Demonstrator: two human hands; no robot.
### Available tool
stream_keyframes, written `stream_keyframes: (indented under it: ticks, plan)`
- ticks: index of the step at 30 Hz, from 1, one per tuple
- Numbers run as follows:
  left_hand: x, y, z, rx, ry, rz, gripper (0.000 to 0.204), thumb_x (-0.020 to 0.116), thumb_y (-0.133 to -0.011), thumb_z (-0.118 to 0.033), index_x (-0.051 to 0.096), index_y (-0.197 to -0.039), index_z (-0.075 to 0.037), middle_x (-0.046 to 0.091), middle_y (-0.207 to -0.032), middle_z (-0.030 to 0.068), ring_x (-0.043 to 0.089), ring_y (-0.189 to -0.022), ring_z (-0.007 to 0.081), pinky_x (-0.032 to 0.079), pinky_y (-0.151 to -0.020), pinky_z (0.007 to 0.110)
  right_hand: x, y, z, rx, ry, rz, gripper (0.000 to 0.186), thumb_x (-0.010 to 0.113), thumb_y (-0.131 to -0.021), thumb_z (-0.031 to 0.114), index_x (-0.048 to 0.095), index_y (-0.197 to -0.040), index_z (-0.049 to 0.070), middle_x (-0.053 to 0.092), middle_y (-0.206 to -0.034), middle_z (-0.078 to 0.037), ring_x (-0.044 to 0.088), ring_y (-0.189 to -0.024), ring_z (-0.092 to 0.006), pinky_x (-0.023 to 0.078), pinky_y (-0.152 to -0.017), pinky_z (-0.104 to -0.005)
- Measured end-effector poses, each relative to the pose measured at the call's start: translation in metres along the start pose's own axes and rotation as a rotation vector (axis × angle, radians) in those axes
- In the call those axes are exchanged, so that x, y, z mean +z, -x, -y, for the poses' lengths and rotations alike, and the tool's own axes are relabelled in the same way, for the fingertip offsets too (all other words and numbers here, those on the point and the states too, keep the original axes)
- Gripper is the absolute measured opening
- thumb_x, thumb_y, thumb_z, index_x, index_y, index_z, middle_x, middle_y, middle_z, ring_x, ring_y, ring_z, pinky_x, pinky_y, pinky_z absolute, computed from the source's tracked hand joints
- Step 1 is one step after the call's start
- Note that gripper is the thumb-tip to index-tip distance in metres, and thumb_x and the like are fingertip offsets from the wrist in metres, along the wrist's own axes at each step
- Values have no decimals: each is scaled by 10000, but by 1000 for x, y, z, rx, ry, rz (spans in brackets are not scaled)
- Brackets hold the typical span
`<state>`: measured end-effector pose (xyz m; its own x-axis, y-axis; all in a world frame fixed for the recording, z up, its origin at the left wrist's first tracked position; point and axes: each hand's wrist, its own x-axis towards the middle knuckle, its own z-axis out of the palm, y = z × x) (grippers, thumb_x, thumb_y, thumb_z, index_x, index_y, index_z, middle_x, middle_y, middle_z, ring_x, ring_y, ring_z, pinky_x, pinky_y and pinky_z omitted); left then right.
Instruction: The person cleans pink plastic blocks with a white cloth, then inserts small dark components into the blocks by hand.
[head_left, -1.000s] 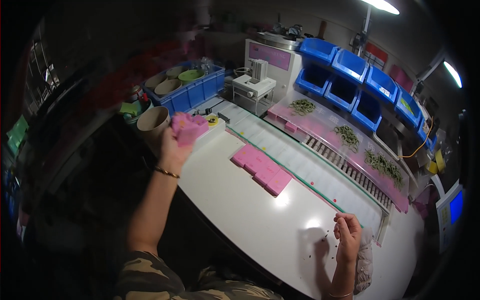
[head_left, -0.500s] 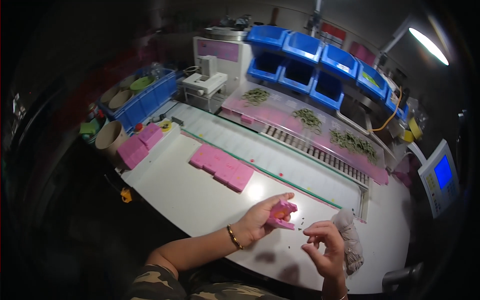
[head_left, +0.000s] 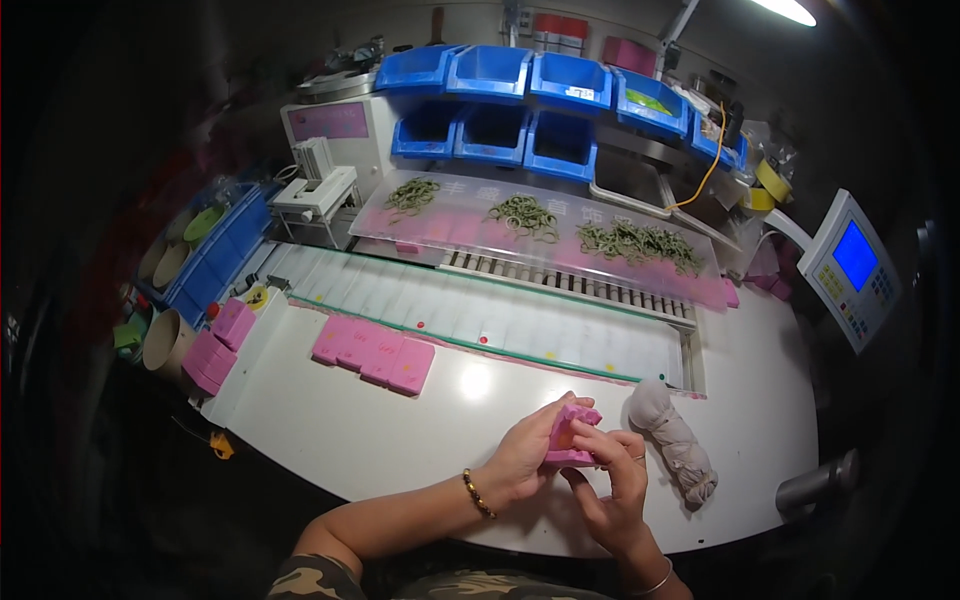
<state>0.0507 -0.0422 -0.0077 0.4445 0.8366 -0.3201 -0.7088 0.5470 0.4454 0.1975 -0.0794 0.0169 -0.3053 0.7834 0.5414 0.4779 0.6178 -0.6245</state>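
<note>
Above the front of the white table, my left hand (head_left: 522, 452) is closed around a pink rubber mould (head_left: 570, 459). The mould's two halves are spread apart like a mouth, facing right, with an orange patch inside. My right hand (head_left: 618, 488) meets it from the right. Its fingertips reach into the gap and its thumb is bent below the lower half, so the fingers close on the mould. Whatever small piece may lie under those fingertips is hidden. A bulging greyish cloth bundle (head_left: 672, 440) lies just right of my right hand.
A row of pink moulds (head_left: 372, 354) lies left of centre, before a long pale strip (head_left: 480, 318) with green edges. Behind are a clear sheet (head_left: 460, 215) bearing green ring-like piles (head_left: 640, 245) and blue bins (head_left: 490, 70). A control panel (head_left: 850, 255) and metal cylinder (head_left: 815, 485) stand right.
My right hand has moved left and up from beside the mould onto it, its fingers now in the opening. The left hand keeps its hold. The whole view has shifted and turned.
</note>
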Motion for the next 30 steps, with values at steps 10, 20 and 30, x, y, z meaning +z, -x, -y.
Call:
stream_keyframes:
  ticks: [10, 20, 30]
  plan:
    - [15, -5, -1, -49, -70, 120, 485, 463, -986, -455, 532, -1214, -32, 607, -1045, 81, 613, -920, 167, 531, -821, 317, -20, -11, -11, 30, -84, -25, 453, 623, -592, -147, 638, -1010, 27, 659, -1158, -124, 580, -815, -247, 527, -680, -303]
    - [24, -26, -28, -27, -83, 91, 755, 285, -954, -644, 464, -1181, 54, 537, -732, 37, 495, -584, 148, 450, -526, 294, -6, -8, 8, -458, 310, 73, 254, 630, -729, 60, 689, -976, 44, 647, -1193, -62, 594, -991, -193, 527, -731, -258]
    - [14, -22, -50, 108, -371, -34, 770, 183, -990, -581, 485, -1224, 88, 581, -677, 87, 537, -500, 176, 490, -529, 327, -83, -4, -73, 85, 578, 241, 726, 685, -740, 30, 400, -1406, 73, 532, -1294, -165, 544, -1128, -354, 452, -941, -400]
